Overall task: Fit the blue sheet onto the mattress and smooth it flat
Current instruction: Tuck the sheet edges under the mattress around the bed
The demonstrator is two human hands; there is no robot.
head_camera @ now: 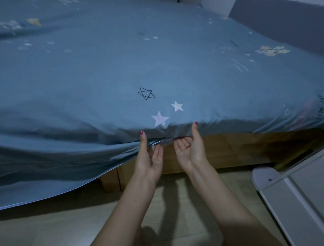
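Observation:
The blue sheet (118, 72), printed with stars, covers the whole mattress, which is hidden under it. To the right of my hands its edge is drawn in under the mattress side; to the left it hangs loose over the wooden bed frame (233, 151) towards the floor. My left hand (149, 160) is palm-up at the near edge, with its thumb straight up against the sheet's side and its fingertips touching the bunched hem. My right hand (190, 149) is palm-up beside it, thumb pressing the sheet's side and fingers reaching under the edge.
A grey padded headboard (283, 20) runs along the bed's right end. A white slatted piece of furniture (300, 200) stands on the beige floor (60, 235) at the lower right, close to my right arm. A wrinkle crosses the sheet at the far left.

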